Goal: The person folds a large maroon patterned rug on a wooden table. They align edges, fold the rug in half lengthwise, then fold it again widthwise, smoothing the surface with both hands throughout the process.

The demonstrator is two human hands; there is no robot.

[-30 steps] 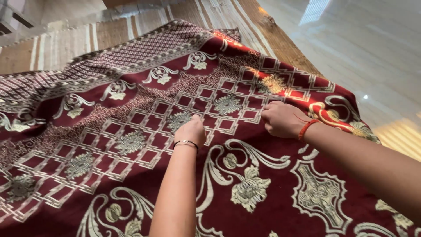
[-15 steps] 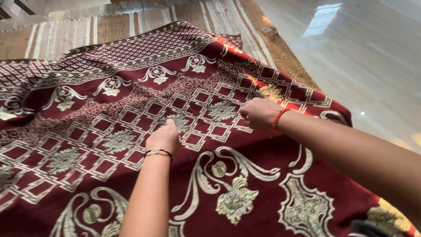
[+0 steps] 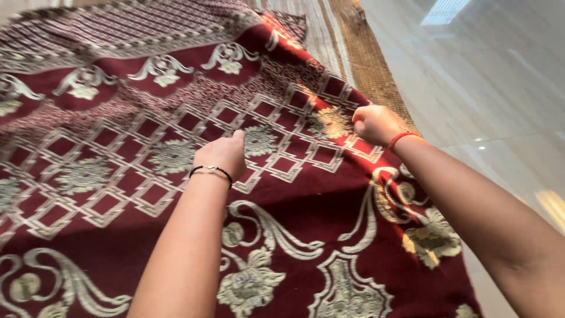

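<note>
A large dark red cloth with cream floral and lattice patterns lies spread below me. My left hand, with a black beaded bracelet at the wrist, is closed on the fabric near a cream medallion. My right hand, with a red thread bracelet, pinches the cloth in a fist near its right edge, where the fabric rises slightly.
A striped beige and brown woven mat shows beyond the cloth's far right corner. To the right runs a glossy pale tiled floor with window reflections.
Both hands have shifted on the cloth, the right one moving right towards the edge. The view has tilted and moved closer, so the cloth fills more of the picture.
</note>
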